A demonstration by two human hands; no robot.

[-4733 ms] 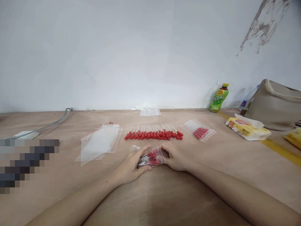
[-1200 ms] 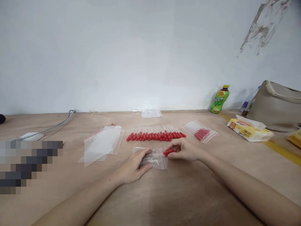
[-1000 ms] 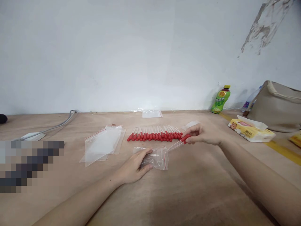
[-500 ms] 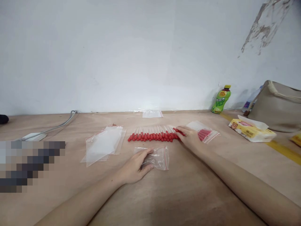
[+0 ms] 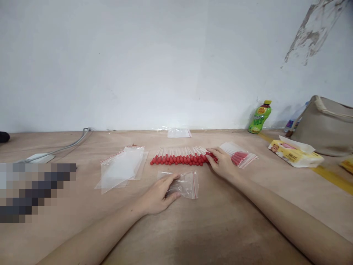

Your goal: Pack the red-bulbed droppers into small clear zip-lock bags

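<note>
My left hand point(image 5: 160, 195) rests on a clear zip bag point(image 5: 187, 186), thumb and fingers apart over its left part. The bag lies flat, its red-lined opening to the right. Beyond it, a row of thin clear sticks with red bulb-like ends point(image 5: 176, 159) lies side by side, red ends toward me. My right hand point(image 5: 222, 162) is at the right end of this row, thumb and fingers closed around some red ends. How many it holds is hidden. Just right of it lies a filled zip bag point(image 5: 239, 158) with similar red-ended sticks inside.
Several flat zip bags point(image 5: 121, 167) lie stacked on the left, and another bag point(image 5: 179, 133) lies by the wall. A grey cable point(image 5: 71, 145) runs along the back left. At right are a green bottle point(image 5: 260, 117), a yellow tissue pack point(image 5: 296, 152) and a beige handbag point(image 5: 325, 125).
My right hand has shifted slightly, and the red-ended stick at its fingertips now lies lower, level with the row. My left hand stays on the clear bag.
</note>
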